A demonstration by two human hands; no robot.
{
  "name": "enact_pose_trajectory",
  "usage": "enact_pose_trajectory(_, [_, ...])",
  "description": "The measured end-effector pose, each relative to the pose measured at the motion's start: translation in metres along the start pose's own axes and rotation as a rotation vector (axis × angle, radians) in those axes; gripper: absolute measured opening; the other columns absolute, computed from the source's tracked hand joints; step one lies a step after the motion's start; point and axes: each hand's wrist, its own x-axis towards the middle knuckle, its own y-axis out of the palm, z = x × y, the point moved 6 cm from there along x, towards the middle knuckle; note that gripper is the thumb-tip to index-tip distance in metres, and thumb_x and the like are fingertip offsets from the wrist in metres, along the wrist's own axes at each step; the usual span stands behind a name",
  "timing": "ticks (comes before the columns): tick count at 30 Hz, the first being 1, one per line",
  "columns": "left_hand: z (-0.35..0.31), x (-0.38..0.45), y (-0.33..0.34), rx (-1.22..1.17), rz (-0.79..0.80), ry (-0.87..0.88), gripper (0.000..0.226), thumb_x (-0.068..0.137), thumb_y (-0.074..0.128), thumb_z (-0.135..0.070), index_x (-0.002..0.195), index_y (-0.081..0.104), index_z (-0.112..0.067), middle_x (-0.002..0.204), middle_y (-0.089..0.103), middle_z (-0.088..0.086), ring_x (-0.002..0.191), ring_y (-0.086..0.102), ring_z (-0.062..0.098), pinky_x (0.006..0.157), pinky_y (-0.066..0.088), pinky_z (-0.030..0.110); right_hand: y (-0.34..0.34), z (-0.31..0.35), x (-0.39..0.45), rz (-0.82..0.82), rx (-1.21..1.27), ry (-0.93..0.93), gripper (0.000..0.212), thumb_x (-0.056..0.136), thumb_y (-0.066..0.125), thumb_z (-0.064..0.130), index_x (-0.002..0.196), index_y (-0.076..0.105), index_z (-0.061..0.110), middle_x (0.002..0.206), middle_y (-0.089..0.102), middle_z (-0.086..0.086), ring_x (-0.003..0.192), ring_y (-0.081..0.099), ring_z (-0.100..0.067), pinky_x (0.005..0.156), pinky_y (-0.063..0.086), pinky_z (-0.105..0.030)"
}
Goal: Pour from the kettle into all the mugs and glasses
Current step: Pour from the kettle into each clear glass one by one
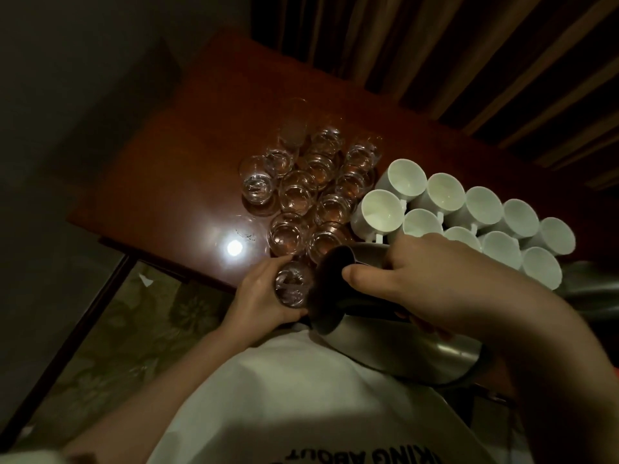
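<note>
The kettle (385,333) is gripped by the right hand (432,283), tilted toward a glass (290,287) held in the left hand (264,296). Glasses (298,192) and mugs (475,209) are crowded just beyond both hands.

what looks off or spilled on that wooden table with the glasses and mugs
No spill shows on the dark wooden table. One oddity: the clear drinking glass being filled sits in the left hand off the table edge, while the right hand tilts the steel kettle.
</note>
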Motion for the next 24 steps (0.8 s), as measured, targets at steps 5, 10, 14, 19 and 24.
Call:
enact_pose_trajectory(5, [0.0,0.002,0.002,-0.013,0.025,-0.013,0.086,0.049,0.095,-0.02,0.128,0.059,-0.011,0.116,0.058,-0.007,0.106,0.051,0.006,0.085,0.028,-0.005,-0.002,-0.001,0.003,-0.012,0.008,0.006,0.053,0.093,0.036,0.057,0.057,0.043,0.019,0.054,0.045,0.005,0.048,0.04,-0.009,0.052,0.038,-0.023])
enact_pose_trajectory(10, [0.001,0.004,0.001,-0.021,0.018,-0.021,0.085,0.047,0.096,-0.018,0.125,0.061,-0.009,0.114,0.061,-0.004,0.104,0.053,0.004,0.086,0.03,-0.005,-0.003,-0.005,0.006,-0.023,0.039,0.011,0.054,0.092,0.037,0.058,0.057,0.043,0.018,0.053,0.045,0.004,0.048,0.041,-0.01,0.052,0.039,-0.025])
enact_pose_trajectory(14, [0.006,0.004,-0.001,-0.05,-0.014,-0.089,0.086,0.045,0.096,-0.016,0.124,0.062,-0.012,0.11,0.061,-0.007,0.101,0.057,0.004,0.081,0.034,-0.005,-0.001,-0.013,0.011,-0.063,0.112,-0.002,0.053,0.086,0.045,0.059,0.054,0.048,0.018,0.054,0.046,0.0,0.051,0.045,-0.016,0.054,0.039,-0.033])
enact_pose_trajectory(19, [0.016,0.004,-0.006,-0.037,-0.048,-0.12,0.087,0.043,0.097,-0.021,0.123,0.063,-0.016,0.113,0.066,-0.003,0.103,0.062,0.01,0.091,0.048,0.021,0.014,-0.036,0.016,-0.134,0.337,0.005,0.054,0.074,0.047,0.061,0.045,0.046,0.015,0.038,0.044,0.0,0.039,0.043,-0.011,0.05,0.032,-0.029])
enact_pose_trajectory(24, [0.027,0.004,-0.015,-0.053,-0.098,-0.186,0.085,0.041,0.099,-0.022,0.119,0.065,-0.016,0.11,0.069,-0.005,0.101,0.064,0.01,0.092,0.05,0.022,0.023,-0.057,0.014,-0.184,0.57,0.001,0.055,0.073,0.051,0.056,0.035,0.042,0.016,0.032,0.039,0.0,0.027,0.035,-0.007,0.04,0.027,-0.02])
